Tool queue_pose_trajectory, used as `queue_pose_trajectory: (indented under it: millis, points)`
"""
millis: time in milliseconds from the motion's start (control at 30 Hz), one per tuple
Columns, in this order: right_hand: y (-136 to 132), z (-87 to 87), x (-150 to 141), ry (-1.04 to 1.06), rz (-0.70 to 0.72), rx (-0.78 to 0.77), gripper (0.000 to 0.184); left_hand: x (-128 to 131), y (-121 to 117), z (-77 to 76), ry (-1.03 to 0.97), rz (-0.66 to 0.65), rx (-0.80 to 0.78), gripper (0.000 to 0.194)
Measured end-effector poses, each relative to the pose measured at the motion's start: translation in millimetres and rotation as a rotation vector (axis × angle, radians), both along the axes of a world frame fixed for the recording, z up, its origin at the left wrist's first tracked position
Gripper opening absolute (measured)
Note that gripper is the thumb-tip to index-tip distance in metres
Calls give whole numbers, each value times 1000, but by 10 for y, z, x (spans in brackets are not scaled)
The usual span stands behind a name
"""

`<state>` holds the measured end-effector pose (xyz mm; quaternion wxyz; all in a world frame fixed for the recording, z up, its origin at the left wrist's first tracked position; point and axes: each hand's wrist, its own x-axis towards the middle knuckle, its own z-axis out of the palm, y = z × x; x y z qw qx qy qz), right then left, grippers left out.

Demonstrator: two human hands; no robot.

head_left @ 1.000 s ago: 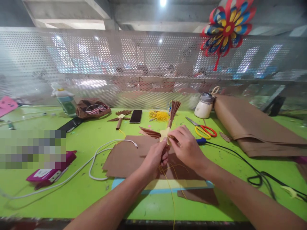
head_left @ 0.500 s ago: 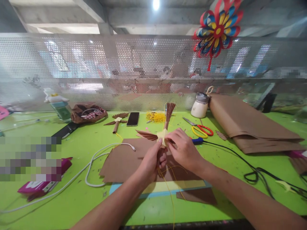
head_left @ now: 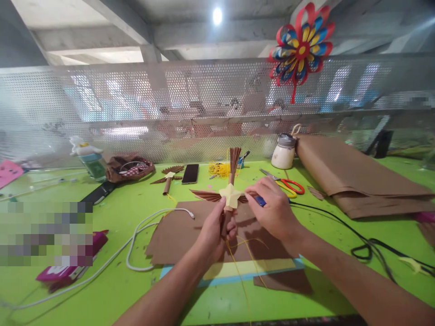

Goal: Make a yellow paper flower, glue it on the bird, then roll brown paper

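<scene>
My left hand (head_left: 217,226) is closed round the tube of a brown paper figure (head_left: 233,174). The figure has a pleated fan at its top and pleated wings at its sides, with a yellow paper star (head_left: 231,195) on its middle. My left thumb presses by the star's lower left edge. My right hand (head_left: 272,208) is closed in a pinch beside the right wing; whatever lies between its fingertips is too small to make out. Yellow strings (head_left: 239,271) hang below the figure. Behind my right fingers shows a blue tool end (head_left: 260,201) on a black cord.
Brown paper sheets (head_left: 180,235) lie under my hands. A similar finished-looking figure (head_left: 168,181), a phone (head_left: 190,174), yellow shreds (head_left: 219,170), scissors (head_left: 292,186) and a white bottle (head_left: 283,153) stand behind. A white cable (head_left: 131,244) curves left; folded brown paper (head_left: 356,176) lies right.
My right hand has moved off the star, a little to the right, uncovering the star and part of the right wing. My left hand keeps its hold on the figure.
</scene>
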<state>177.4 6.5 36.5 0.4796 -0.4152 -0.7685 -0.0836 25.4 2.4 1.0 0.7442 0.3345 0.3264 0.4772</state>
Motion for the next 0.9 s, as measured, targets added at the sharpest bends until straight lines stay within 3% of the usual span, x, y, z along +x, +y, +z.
queue_pose_trajectory:
  millis: [167, 300, 400, 600, 767, 900]
  points:
    - [14, -36, -11, -40, 26, -28, 15, -15, 3, -34, -17, 21, 66, 10]
    - [-8, -70, -86, -254, 60, -43, 37, 8, 6, -73, 66, 20, 109, 13]
    - [-48, -75, -128, -324, 56, -41, 39, 27, -6, -69, 97, 20, 104, 13]
    - [-123, -73, -140, -165, 107, -27, 42, -22, 0, -55, -6, 6, 101, 7]
    - [-42, -185, -135, 75, 167, -76, 20, -90, 22, -29, -62, 8, 96, 7]
    - [-33, -275, -163, 67, 200, -148, 18, -85, 10, 28, -106, 23, 122, 11]
